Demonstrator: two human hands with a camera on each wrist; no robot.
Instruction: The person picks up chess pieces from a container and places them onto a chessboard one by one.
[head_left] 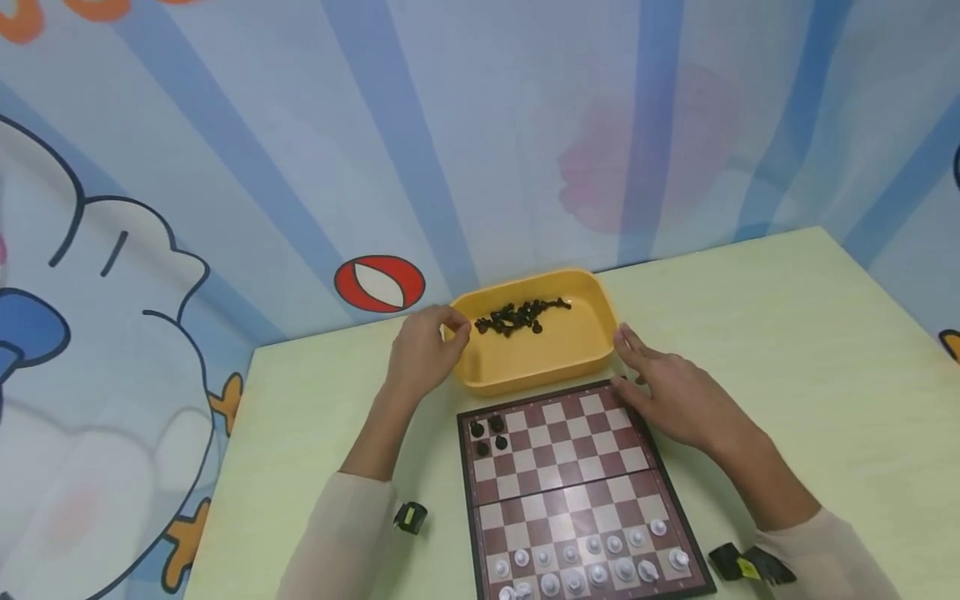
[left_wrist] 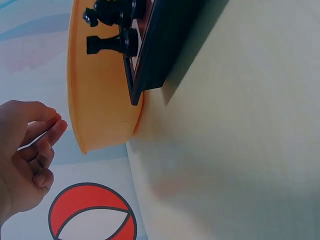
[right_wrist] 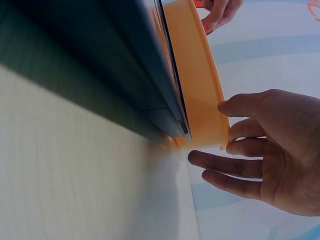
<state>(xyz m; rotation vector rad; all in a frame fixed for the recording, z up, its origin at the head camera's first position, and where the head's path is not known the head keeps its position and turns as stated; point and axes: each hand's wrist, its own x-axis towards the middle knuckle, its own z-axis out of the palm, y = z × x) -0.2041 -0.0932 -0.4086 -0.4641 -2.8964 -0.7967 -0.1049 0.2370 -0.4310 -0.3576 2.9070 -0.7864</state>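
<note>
My left hand (head_left: pixel 427 346) is raised by the left end of a yellow tray (head_left: pixel 540 367), fingers loosely curled. In the left wrist view, its thumb and fingertips (left_wrist: pixel 61 120) come close together, with no piece visible between them. My right hand (head_left: pixel 678 396) lies at the tray's right end, fingers fairly straight. The right wrist view shows its fingertips (right_wrist: pixel 223 106) at the tray's rim. A pile of black chess pieces (head_left: pixel 517 317) lies in the tray. Below it, the chessboard (head_left: pixel 555 458) carries several black pieces (head_left: pixel 482 448) in its far left corner.
White chess pieces (head_left: pixel 597 573) stand in two rows at the board's near end. The tray sits against a wall with cartoon pictures (head_left: pixel 378 283). Pale tabletop (head_left: pixel 765 333) extends on both sides. Dark bands with yellow-green tags (head_left: pixel 410 517) are at the wrists.
</note>
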